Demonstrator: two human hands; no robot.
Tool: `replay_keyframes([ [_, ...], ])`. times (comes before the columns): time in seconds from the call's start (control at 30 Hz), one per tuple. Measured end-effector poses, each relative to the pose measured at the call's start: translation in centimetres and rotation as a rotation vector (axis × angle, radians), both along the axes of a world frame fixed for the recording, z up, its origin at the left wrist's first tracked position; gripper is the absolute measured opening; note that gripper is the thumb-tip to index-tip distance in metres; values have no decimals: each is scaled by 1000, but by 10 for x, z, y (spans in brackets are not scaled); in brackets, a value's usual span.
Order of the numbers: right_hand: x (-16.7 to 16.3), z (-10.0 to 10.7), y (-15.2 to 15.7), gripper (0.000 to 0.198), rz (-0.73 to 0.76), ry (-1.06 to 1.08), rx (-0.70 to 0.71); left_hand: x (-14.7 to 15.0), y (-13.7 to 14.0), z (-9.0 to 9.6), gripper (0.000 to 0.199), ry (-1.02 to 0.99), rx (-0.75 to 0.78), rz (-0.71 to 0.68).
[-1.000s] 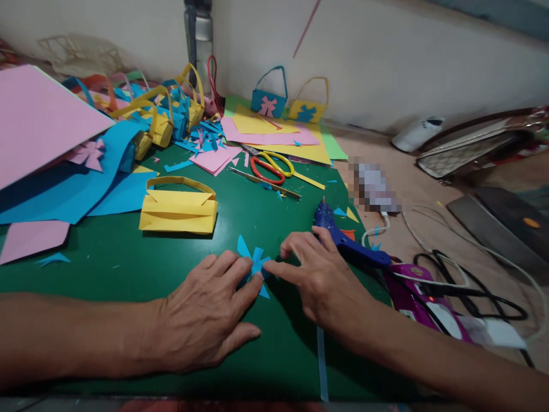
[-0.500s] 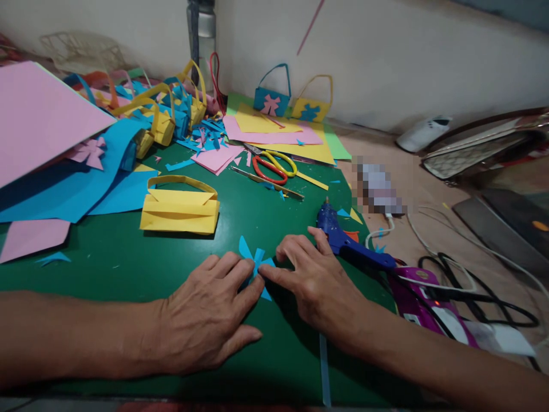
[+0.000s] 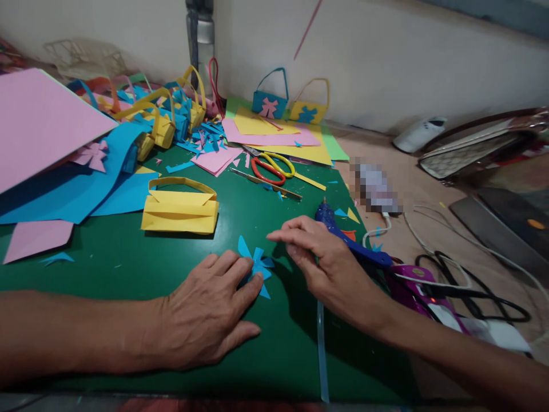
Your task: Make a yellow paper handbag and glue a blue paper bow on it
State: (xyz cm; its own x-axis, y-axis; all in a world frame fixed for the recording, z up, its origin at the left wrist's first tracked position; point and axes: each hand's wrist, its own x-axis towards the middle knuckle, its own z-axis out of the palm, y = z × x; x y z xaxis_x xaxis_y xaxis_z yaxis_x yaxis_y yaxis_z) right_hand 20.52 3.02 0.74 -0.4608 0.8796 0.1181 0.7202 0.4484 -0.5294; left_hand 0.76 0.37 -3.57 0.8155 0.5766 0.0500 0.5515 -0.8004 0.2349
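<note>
A blue paper bow [image 3: 261, 264] lies on the green tabletop, its right loop and tails showing. My left hand [image 3: 214, 303] is palm down beside it, its index and middle fingertips pinning the bow's left side, which is hidden beneath them; the thumb is spread away. Just right of the bow my right hand [image 3: 321, 257] hovers, fingers stretched out to the left and nothing seen in them. Behind my left hand stands a small yellow paper handbag [image 3: 180, 213] with a handle. A blue glue gun [image 3: 347, 237] lies partly behind my right hand.
Scissors [image 3: 274, 167] and a narrow blade [image 3: 266, 184] lie farther back. Finished paper handbags [image 3: 270, 104] lean at the wall. Colored sheets [image 3: 47, 126] cover the left side. A clear glue stick [image 3: 321, 349] lies near the front. Cables [image 3: 472, 309] run around a purple power strip [image 3: 412, 286].
My right hand has lifted off the bow and drawn slightly up and right, uncovering the bow's right loop. My left hand has stayed in place on the bow.
</note>
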Motion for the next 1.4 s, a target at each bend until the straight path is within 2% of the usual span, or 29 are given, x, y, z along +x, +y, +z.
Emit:
replay_keyframes([
  [0.13, 1, 2, -1, 26, 14, 18, -13, 0, 0, 1, 49, 0, -6, 0],
  [0.3, 4, 0, -6, 8, -45, -27, 39, -1, 1, -1, 50, -3, -7, -10],
  [0.57, 11, -7, -11, 33, -39, -122, 95, -3, -1, -2, 49, -24, 42, -27],
  [0.63, 12, -9, -12, 33, -34, -122, 107, -3, -1, -1, 46, -36, 48, -37],
  [0.7, 14, -11, -12, 25, -3, -76, 128, -3, -2, -1, 41, -54, 49, -41],
  [0.77, 15, -13, -15, 19, 66, -39, 171, -3, -2, -1, 36, -82, 61, -39],
  [0.9, 13, -20, -25, 28, 214, -149, 334, -6, -2, -4, 27, -171, 47, -35],
  [1.03, 4, -26, -36, 33, 296, -339, 526, -6, -1, -4, 18, -348, -59, 4],
  [1.17, 2, -26, -30, 31, 347, -477, 671, -5, 2, 1, 20, -505, -178, 49],
  [1.23, 5, -23, -21, 31, 319, -551, 747, -5, 6, 4, 21, -537, -146, 46],
  [1.3, 9, -20, -12, 31, 261, -636, 806, -5, 11, 6, 20, -511, -41, 60],
  [1.4, 13, -18, -7, 29, 190, -708, 776, -5, 20, 6, 20, -335, 118, 120],
])
